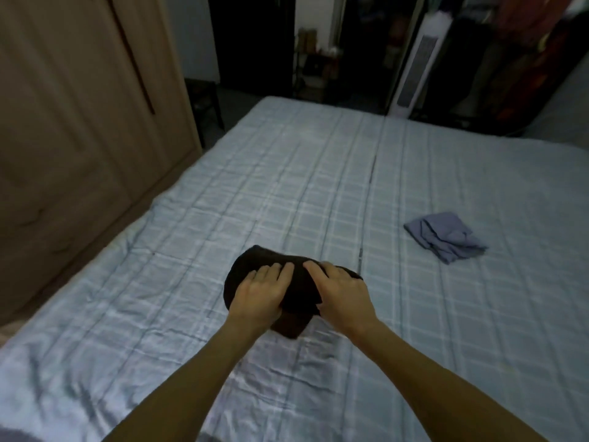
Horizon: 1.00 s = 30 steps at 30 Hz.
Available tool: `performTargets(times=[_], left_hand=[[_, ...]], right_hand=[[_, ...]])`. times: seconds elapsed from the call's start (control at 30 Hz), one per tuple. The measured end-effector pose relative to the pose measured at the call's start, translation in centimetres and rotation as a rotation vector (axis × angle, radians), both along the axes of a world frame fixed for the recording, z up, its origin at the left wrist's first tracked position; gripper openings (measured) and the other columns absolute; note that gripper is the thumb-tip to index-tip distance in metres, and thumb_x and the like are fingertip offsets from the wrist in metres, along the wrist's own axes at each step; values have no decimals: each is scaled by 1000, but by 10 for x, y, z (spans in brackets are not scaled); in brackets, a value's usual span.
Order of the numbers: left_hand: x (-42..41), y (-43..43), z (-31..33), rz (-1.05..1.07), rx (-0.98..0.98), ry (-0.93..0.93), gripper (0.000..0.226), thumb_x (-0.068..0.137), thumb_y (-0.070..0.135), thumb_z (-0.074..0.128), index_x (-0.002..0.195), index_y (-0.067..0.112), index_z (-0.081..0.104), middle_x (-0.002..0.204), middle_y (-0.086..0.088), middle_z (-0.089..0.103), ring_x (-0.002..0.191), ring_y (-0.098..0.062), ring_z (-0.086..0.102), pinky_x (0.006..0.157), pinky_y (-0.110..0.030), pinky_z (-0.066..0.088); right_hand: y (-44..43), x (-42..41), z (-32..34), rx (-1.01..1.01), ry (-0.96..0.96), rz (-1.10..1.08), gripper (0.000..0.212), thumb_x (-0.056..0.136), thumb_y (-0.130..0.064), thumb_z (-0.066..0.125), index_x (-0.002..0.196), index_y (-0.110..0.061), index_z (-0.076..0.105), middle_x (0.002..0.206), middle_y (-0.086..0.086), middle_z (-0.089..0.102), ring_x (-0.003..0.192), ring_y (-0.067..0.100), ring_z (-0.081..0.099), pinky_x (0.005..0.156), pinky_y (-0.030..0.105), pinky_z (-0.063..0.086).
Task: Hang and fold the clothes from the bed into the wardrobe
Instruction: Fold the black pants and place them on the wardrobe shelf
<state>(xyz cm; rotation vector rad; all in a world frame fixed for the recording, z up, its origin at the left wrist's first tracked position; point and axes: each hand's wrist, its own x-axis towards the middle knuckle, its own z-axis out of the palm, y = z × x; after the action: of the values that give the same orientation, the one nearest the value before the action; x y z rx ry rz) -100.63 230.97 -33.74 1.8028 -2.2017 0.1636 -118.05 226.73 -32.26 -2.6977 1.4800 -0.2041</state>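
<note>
A dark brown, folded cloth garment (299, 291) lies on the near middle of a bed covered with a pale blue checked quilt (287, 173). Both of the person's bare hands rest on top of it, side by side. The left hand (259, 293) lies flat on the left part of the bundle, its fingers stretched out and slightly spread, pressing down without gripping anything. The right hand (342, 295) covers the right part, fingers also extended and pointing far and left, released rather than clenched; its fingertips are close to those of the left hand. A rounded edge of the garment shows beyond the fingers, and a corner pokes out on the near side between the wrists.

To the right, well apart from the dark garment, a crumpled grey-blue cloth (446, 236) sits on the quilt. Along the left side of the bed stands a beige wooden wardrobe (79, 122) with its doors closed. Past the far edge of the bed stands a white tower fan (414, 65), and reddish clothes (526, 43) hang in the dim far right corner.
</note>
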Motion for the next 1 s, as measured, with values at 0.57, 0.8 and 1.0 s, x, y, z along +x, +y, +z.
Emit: performTargets(times=[0.57,0.8,1.0], left_hand=[[161,201,259,416,-175,-214,78,42,-2,82,118,3,61,103,-18,68,95,-43,64,75,-57,55],[207,252,311,699,-146,-296,84,47,4,84,126,11,58,112,-16,66,102,-42,62,81,-61,50],[230,294,338,933,-125,-393,100,43,8,89,133,14,48,118,-16,64,105,-41,61,84,-59,49]], right_hand=[[140,188,247,-347,-127,360,80,61,-19,83,129,-25,41,109,7,64,90,27,66,57,36,55],[157,264,295,-412,-232,640,85,63,-21,84,134,-25,37,120,11,60,104,30,62,72,42,56],[171,323,319,-451,-352,898,85,67,-17,82,139,-26,37,126,14,58,108,37,61,73,46,57]])
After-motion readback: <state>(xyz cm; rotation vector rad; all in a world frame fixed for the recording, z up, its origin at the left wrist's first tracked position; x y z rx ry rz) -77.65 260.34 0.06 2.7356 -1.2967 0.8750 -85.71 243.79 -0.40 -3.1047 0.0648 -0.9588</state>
